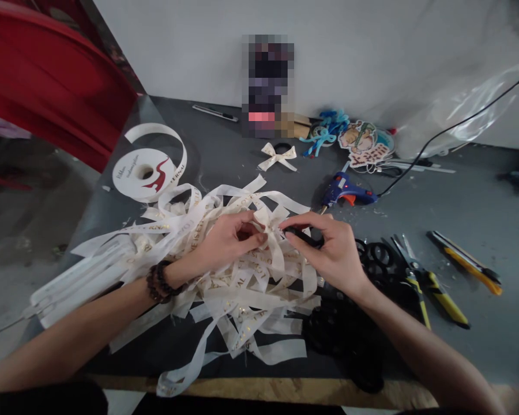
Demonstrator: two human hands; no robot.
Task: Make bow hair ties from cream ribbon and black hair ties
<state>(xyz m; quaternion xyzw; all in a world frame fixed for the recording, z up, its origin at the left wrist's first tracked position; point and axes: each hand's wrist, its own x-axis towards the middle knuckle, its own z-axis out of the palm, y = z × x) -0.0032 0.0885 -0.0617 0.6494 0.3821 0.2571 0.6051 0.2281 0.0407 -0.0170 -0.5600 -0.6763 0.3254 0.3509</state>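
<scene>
Above a heap of cut ribbon, my left hand (236,237) is closed, pinching a white ribbon bow (273,227) between thumb and fingers. My right hand (328,245) is closed on a black hair tie (305,237), its fingertips against the bow's right side. Part of the hair tie is hidden by my fingers. White ribbon strips (242,282) with gold lettering lie under both hands. Beyond them rests another bow (278,158) on a black hair tie. More black hair ties (378,253) are piled beside and below my right wrist.
A blue glue gun (346,190) with a cord lies beyond my right hand. Yellow-handled scissors (441,297) and a yellow cutter (467,262) are to the right. At left are a ribbon spool (142,173) and a white device (82,282). A slim cutter (215,113) lies near the wall.
</scene>
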